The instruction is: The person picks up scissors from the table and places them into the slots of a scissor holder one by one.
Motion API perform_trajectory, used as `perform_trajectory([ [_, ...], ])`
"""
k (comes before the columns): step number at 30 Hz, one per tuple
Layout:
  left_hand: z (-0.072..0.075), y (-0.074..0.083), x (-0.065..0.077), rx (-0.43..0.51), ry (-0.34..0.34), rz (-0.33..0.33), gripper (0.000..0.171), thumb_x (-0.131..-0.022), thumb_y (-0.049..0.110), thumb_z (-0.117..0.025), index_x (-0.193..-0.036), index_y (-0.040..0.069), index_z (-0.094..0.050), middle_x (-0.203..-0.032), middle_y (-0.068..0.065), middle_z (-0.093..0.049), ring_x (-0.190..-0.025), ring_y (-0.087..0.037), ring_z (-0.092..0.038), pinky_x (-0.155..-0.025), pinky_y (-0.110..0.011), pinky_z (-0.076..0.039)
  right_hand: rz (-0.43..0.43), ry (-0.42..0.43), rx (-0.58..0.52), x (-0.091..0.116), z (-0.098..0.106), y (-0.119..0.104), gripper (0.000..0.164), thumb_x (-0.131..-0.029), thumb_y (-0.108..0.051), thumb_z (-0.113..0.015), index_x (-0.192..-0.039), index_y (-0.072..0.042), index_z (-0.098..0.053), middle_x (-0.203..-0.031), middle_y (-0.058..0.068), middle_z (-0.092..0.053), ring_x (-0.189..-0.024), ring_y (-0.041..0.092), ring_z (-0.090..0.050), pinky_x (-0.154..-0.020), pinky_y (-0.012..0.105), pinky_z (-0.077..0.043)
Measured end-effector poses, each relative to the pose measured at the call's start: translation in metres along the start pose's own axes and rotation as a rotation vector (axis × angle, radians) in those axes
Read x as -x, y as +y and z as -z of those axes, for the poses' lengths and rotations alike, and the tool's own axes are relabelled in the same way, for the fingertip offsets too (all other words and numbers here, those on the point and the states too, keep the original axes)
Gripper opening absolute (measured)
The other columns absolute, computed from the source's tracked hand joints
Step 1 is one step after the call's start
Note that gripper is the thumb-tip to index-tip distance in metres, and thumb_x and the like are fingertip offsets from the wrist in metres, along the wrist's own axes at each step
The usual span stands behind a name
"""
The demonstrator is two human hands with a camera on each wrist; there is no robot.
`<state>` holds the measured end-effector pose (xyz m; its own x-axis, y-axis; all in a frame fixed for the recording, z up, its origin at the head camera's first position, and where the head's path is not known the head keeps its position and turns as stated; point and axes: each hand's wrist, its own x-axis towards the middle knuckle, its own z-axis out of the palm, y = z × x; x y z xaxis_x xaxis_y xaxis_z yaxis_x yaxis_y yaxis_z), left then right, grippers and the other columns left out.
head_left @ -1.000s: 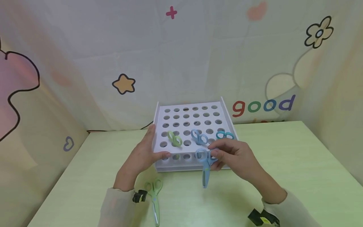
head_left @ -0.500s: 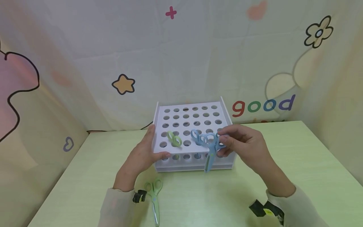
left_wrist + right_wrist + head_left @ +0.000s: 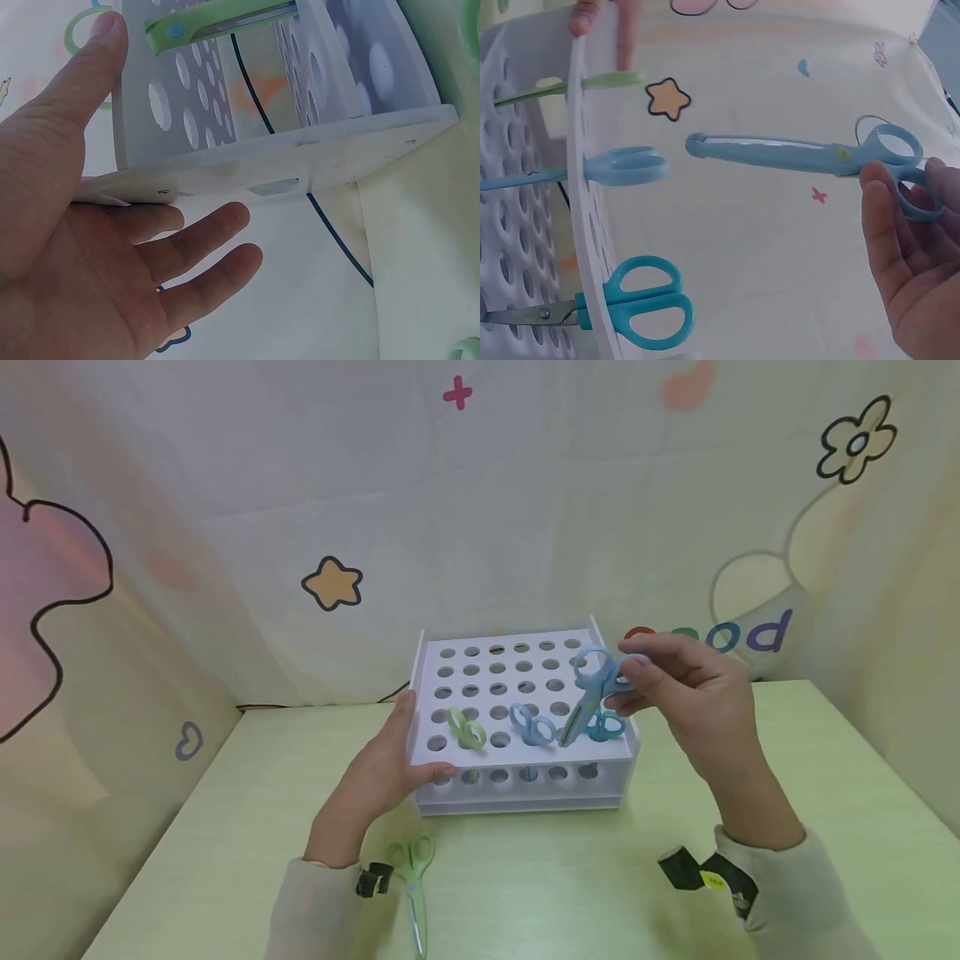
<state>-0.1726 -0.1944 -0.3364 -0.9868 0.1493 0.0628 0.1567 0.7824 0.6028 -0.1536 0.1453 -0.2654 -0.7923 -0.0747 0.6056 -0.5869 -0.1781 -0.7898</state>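
My left hand (image 3: 377, 766) holds the left side of a white rack (image 3: 525, 758) with rows of round holes; the thumb lies over its front edge, the fingers along its side panel. Above the rack's front right part, my right hand (image 3: 693, 693) pinches light blue scissors (image 3: 592, 693) by one handle loop, tip slanting down. In the right wrist view these scissors (image 3: 780, 154) are apart from the rack. Green scissors (image 3: 467, 728), another light blue pair (image 3: 532, 727) and teal scissors (image 3: 649, 304) stand in front-row holes, handles up.
Another pair of green scissors (image 3: 411, 889) lies on the pale green table (image 3: 540, 893) beside the left forearm. Behind the rack hangs a printed curtain (image 3: 480, 527). A dark cable (image 3: 393, 692) runs along the table's back edge.
My right hand has lifted the light blue scissors up and to the right, from in front of the rack to above it. The left hand stays on the rack.
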Motion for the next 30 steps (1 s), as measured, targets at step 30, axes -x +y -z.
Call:
perform_trajectory([
  [30, -0.001, -0.001, 0.001, 0.061, 0.003, -0.026, 0.12, -0.079, 0.035, -0.088, -0.163, 0.027, -0.003, -0.151, -0.006, -0.039, -0.109, -0.029, -0.053, -0.096, -0.049, -0.043, 0.112, 0.177, 0.093, -0.009, 0.021, 0.025, 0.019, -0.096, 0.006, -0.063, -0.11, 0.018, -0.065, -0.094, 0.013, -0.074, -0.071, 0.018, -0.073, -0.07, 0.029, -0.057],
])
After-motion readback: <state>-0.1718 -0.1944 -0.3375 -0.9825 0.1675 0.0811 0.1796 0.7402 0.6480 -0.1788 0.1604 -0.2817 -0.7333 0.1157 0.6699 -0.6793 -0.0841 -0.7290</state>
